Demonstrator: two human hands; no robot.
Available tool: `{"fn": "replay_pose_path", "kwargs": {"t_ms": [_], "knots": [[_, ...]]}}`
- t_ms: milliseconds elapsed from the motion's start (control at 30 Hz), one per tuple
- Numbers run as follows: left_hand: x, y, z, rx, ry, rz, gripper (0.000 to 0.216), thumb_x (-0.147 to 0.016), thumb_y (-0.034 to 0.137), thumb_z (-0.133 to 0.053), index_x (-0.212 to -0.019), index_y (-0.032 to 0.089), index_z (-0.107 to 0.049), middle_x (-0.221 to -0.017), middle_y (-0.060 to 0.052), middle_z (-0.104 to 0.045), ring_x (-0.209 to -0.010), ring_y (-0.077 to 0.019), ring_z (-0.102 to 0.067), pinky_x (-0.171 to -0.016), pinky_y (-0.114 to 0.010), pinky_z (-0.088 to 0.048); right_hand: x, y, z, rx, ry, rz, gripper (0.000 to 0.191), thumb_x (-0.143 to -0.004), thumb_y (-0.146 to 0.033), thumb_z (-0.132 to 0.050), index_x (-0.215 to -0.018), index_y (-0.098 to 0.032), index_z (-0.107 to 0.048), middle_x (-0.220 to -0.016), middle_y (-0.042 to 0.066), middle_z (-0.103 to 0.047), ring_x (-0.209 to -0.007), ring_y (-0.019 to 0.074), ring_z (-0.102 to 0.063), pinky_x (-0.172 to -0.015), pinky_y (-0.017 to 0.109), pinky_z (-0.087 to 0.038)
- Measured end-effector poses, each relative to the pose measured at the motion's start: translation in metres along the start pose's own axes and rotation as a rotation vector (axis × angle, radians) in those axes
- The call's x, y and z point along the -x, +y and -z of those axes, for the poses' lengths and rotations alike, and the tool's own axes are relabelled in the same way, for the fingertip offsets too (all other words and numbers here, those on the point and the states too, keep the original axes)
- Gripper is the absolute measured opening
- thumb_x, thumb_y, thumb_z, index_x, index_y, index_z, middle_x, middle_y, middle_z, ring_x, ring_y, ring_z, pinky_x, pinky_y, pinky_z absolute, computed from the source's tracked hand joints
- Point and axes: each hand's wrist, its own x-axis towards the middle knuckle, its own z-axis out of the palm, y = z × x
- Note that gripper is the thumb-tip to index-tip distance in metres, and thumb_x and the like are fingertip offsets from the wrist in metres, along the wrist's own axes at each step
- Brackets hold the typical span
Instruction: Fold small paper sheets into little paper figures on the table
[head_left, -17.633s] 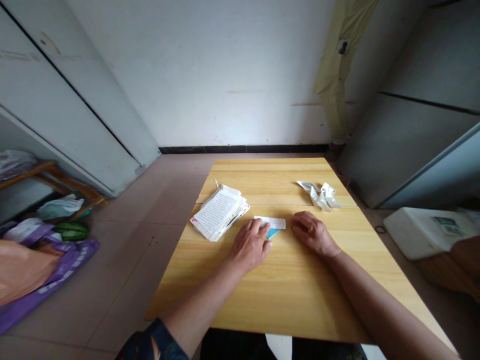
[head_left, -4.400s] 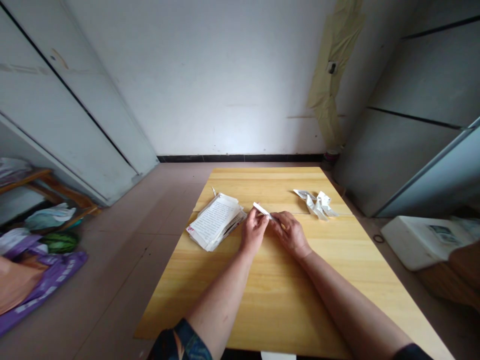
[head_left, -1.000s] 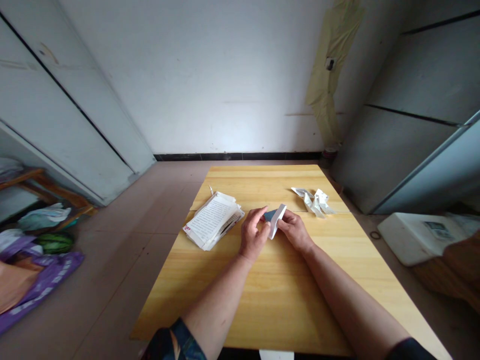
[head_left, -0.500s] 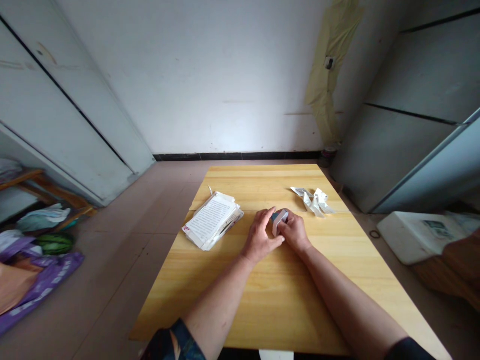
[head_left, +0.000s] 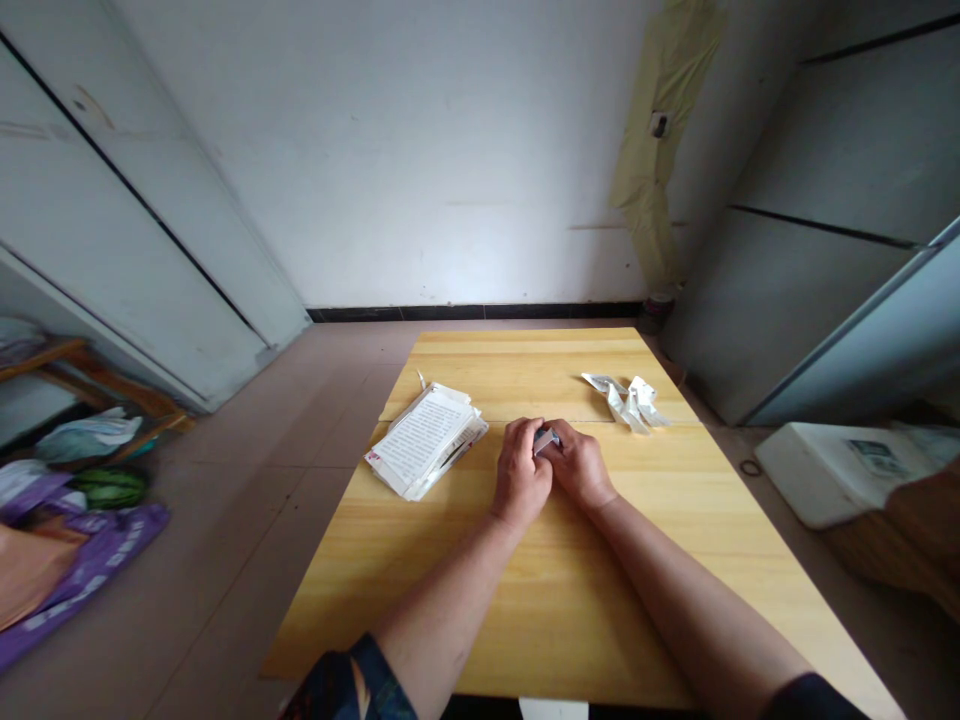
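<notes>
Over the middle of the wooden table [head_left: 517, 600], my left hand [head_left: 521, 475] and my right hand [head_left: 583, 468] meet around a small folded piece of paper [head_left: 547, 440]. White and blue-grey faces of it show between the fingers; the rest is hidden by them. Both hands are closed on it, thumbs close together on the near side. To the left of my hands lies a stack of printed paper sheets [head_left: 424, 440] with worn edges. Beyond my right hand rests a crumpled, twisted piece of white paper [head_left: 630, 402].
A white wall [head_left: 450, 150] stands behind the table. On the floor at left are a purple bag [head_left: 90, 540], a watermelon [head_left: 111, 487] and a wooden rack [head_left: 142, 400]. A white plastic box [head_left: 810, 475] and a grey cabinet [head_left: 810, 300] stand at right.
My left hand has moved right and closed from a spread pose onto the folded paper. My right hand has shifted slightly left, and the paper is now more covered.
</notes>
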Motion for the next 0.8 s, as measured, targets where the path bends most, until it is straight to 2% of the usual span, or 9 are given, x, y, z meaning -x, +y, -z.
{"fn": "replay_pose_path", "kwargs": {"t_ms": [133, 267, 400, 600, 800], "knots": [[0.0003, -0.0030, -0.0008, 0.050, 0.008, 0.067, 0.061, -0.061, -0.010, -0.036, -0.112, 0.020, -0.052, -0.108, -0.008, -0.058, -0.104, -0.0196, -0.055, -0.093, -0.037, -0.048, 0.0016, 0.0007, -0.0004, 0.074, 0.013, 0.063, 0.018, -0.078, -0.019, -0.049, -0.092, -0.022, -0.060, -0.081, 0.003, -0.069, -0.072, 0.0177, -0.065, -0.063, 0.023, -0.044], [-0.0012, -0.0041, 0.0019, 0.118, 0.015, 0.137, 0.054, -0.066, -0.006, -0.039, -0.112, 0.020, -0.052, -0.107, -0.007, -0.059, -0.101, -0.0185, -0.057, -0.090, -0.035, -0.049, 0.0024, 0.0028, -0.0008, 0.100, 0.024, 0.115, 0.019, -0.079, -0.018, -0.048, -0.094, -0.021, -0.058, -0.080, 0.004, -0.069, -0.068, 0.0170, -0.065, -0.060, 0.022, -0.044], [-0.0030, -0.0018, 0.0044, 0.108, 0.019, 0.095, 0.047, -0.066, -0.006, -0.039, -0.103, 0.020, -0.054, -0.101, -0.006, -0.059, -0.097, -0.0177, -0.057, -0.087, -0.033, -0.048, 0.0019, 0.0036, -0.0018, 0.092, 0.034, 0.118, 0.018, -0.081, -0.018, -0.046, -0.095, -0.020, -0.057, -0.079, 0.004, -0.068, -0.066, 0.0165, -0.064, -0.059, 0.021, -0.043], [-0.0068, 0.0004, 0.0082, 0.007, 0.053, 0.050, 0.035, -0.069, -0.004, -0.040, -0.091, 0.020, -0.054, -0.091, -0.005, -0.060, -0.090, -0.0172, -0.057, -0.081, -0.031, -0.049, 0.0019, 0.0001, -0.0009, 0.177, 0.010, 0.160, 0.018, -0.089, -0.024, -0.041, -0.085, -0.020, -0.058, -0.071, 0.004, -0.065, -0.061, 0.0151, -0.060, -0.057, 0.021, -0.039], [-0.0074, -0.0046, 0.0080, -0.013, 0.066, 0.063, 0.033, -0.067, -0.004, -0.040, -0.085, 0.020, -0.055, -0.084, -0.003, -0.060, -0.083, -0.0158, -0.058, -0.077, -0.028, -0.049, 0.0038, -0.0018, -0.0007, 0.212, 0.029, 0.170, 0.017, -0.085, -0.018, -0.040, -0.082, -0.020, -0.057, -0.068, 0.004, -0.064, -0.058, 0.0140, -0.058, -0.056, 0.020, -0.038]]}}
